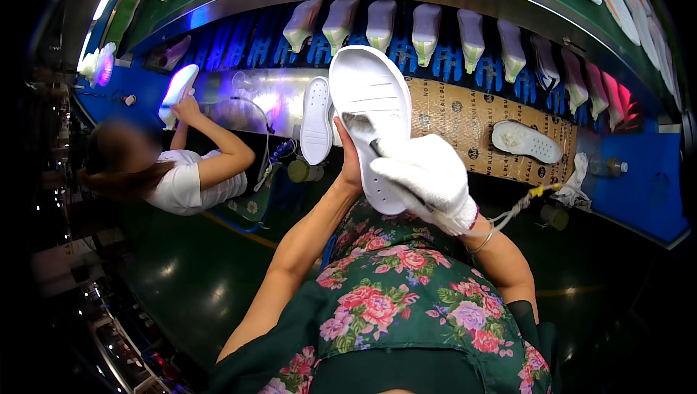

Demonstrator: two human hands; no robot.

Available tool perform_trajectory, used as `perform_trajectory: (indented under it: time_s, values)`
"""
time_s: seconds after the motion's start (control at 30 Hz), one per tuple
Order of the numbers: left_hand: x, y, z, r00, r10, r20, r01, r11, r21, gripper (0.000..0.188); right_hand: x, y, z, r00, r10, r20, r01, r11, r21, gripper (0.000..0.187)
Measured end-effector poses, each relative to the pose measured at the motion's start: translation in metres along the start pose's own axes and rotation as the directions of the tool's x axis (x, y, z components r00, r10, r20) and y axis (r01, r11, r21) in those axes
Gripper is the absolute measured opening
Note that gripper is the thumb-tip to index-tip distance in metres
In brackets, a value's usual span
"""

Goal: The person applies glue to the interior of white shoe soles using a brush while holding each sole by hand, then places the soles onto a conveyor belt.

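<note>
My bare left hand point(351, 160) is closed around the left edge of a white shoe sole point(374, 82), held up in front of me with its hollow inner side facing me. My right hand point(432, 173), in a white knitted glove, grips a brush point(358, 125). Its dark bristles touch the inside of the sole near the middle, and much of the handle is hidden by the glove. Just left of the held sole, another white sole point(316, 122) lies on the bench, with part of one more showing behind it.
A long row of shoe uppers point(426, 31) hangs on blue holders behind the bench. One sole point(526, 140) rests on brown printed cardboard point(450, 115). To the right are a crumpled cloth point(577, 183) and a bottle point(608, 167). At left, a co-worker point(192, 180) holds a sole point(178, 93).
</note>
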State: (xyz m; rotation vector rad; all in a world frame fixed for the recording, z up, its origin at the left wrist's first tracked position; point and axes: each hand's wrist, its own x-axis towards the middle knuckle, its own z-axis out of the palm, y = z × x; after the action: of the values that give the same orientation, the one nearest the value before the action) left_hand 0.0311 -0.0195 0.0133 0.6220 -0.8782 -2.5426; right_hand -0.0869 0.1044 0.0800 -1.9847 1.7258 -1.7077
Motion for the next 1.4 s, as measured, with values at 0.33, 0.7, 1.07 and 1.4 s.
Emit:
perform_trajectory:
  time_s: [0.33,0.7,1.07,1.4]
  values:
    - [0.029,0.011,-0.024,0.925,0.022,0.379,0.05,0.982,-0.18,0.12,-0.002,0.008,0.003,0.999,-0.022,-0.036,0.021,0.999,-0.041,0.032]
    - [0.047,0.023,-0.024,0.916,-0.035,0.4,0.188,0.918,-0.349,0.118,-0.009,0.003,0.016,0.998,0.042,-0.053,-0.044,0.998,-0.037,0.036]
    - [0.057,0.035,-0.017,0.95,0.018,0.311,0.076,0.954,-0.289,0.075,-0.01,-0.003,0.021,0.995,0.071,-0.071,-0.073,0.997,-0.029,0.033]
    - [0.07,0.038,-0.031,0.856,-0.049,0.515,0.278,0.883,-0.379,0.11,-0.02,0.0,0.023,0.984,0.14,-0.108,-0.145,0.989,-0.037,0.027]
